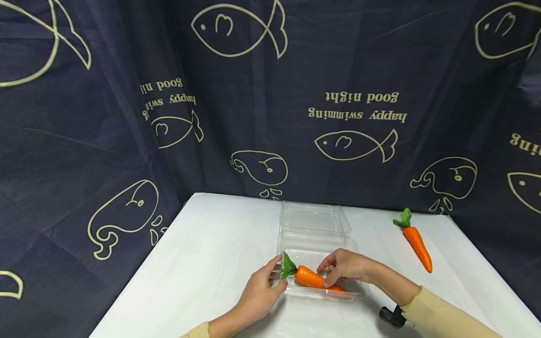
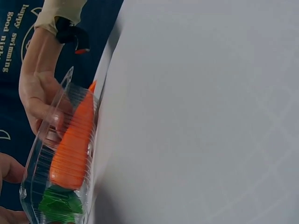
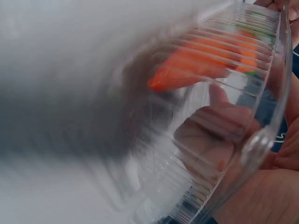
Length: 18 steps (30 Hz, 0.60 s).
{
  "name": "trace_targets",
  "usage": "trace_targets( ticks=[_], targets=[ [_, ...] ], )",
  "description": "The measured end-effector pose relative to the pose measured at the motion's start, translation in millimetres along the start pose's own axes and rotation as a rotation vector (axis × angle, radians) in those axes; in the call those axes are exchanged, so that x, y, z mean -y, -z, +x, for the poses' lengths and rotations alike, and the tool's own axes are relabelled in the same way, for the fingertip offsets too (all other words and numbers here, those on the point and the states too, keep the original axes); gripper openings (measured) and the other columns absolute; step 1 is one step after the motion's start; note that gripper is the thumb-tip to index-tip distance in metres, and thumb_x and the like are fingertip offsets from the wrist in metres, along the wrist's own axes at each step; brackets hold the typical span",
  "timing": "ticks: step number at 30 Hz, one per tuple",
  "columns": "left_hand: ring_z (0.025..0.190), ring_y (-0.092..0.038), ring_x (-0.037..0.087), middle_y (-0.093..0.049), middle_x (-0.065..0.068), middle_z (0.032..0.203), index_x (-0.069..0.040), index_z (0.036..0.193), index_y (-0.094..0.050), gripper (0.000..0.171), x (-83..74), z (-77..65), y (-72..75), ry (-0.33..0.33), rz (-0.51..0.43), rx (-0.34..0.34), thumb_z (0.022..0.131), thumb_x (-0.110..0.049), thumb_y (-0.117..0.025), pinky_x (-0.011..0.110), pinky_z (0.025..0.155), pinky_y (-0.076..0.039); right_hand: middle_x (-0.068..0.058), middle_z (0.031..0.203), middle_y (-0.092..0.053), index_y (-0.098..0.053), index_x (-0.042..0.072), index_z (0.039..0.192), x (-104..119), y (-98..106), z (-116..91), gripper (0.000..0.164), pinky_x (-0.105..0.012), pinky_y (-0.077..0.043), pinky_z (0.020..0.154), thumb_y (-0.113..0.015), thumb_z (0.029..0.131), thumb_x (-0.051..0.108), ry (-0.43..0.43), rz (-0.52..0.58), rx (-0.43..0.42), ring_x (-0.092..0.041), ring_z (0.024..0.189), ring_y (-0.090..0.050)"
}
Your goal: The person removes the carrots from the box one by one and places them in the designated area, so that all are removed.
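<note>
A clear plastic clamshell box (image 1: 357,251) lies with its lid folded back. Inside its near half is an orange carrot (image 1: 310,277) with green leaves, the leaves at the left end and the tip toward the front right. My right hand (image 1: 351,265) reaches into the box and holds the carrot's narrower half between thumb and fingers. At the box's left side my left hand (image 1: 259,291) has its fingers spread, fingertips right at the edge beside the leaves. Through the clear wall the left wrist view shows the carrot (image 2: 74,149) and the right hand (image 2: 44,100).
Another carrot (image 1: 417,249) with green leaves lies on the white table (image 1: 224,249) at the right. The open lid (image 1: 314,218) extends toward the back. A black device (image 1: 393,317) is at the right sleeve. Dark fish-print cloth (image 1: 253,108) surrounds the table's back and sides.
</note>
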<state>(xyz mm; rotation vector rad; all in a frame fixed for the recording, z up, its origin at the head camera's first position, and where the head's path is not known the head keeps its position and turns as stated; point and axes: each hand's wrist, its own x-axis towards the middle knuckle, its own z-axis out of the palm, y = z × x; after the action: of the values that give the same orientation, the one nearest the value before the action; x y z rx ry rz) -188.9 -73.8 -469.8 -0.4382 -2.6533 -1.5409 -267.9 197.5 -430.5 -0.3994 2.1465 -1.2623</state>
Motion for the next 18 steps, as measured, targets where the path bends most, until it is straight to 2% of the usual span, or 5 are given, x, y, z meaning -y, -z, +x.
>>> trace_targets(
  ticks=[7,14,18],
  targets=[
    [0.113,-0.067,0.024,-0.064,0.012,0.134,-0.005,0.15,-0.044,0.063,-0.7,0.9,-0.2,0.001,0.015,0.006,0.094,-0.021,-0.067,0.038,0.093,-0.058,0.003,0.062,-0.048,-0.072,-0.003,0.095,-0.9,-3.2,-1.8,0.028,-0.019,-0.034,0.05,-0.079,0.068,-0.004,0.039,-0.083,0.008,-0.01,0.055,-0.041],
    [0.114,-0.067,0.025,-0.063,0.013,0.135,-0.004,0.15,-0.044,0.062,-0.6,2.0,-0.3,0.003,0.026,0.007,0.094,-0.021,-0.066,0.039,0.094,-0.058,0.002,0.063,-0.05,-0.073,0.0,0.087,-2.0,-6.3,-0.6,0.016,-0.019,-0.033,0.05,-0.081,0.073,-0.001,0.052,-0.159,-0.035,-0.01,0.056,-0.041],
    [0.113,-0.067,0.027,-0.063,0.014,0.134,-0.003,0.15,-0.045,0.062,-0.6,1.7,-0.9,-0.003,0.017,0.004,0.094,-0.021,-0.067,0.04,0.094,-0.058,0.004,0.061,-0.049,-0.073,0.0,0.086,-3.1,-8.0,-0.9,0.015,-0.019,-0.033,0.05,-0.082,0.074,0.001,0.067,-0.175,-0.065,-0.009,0.054,-0.04]
  ],
)
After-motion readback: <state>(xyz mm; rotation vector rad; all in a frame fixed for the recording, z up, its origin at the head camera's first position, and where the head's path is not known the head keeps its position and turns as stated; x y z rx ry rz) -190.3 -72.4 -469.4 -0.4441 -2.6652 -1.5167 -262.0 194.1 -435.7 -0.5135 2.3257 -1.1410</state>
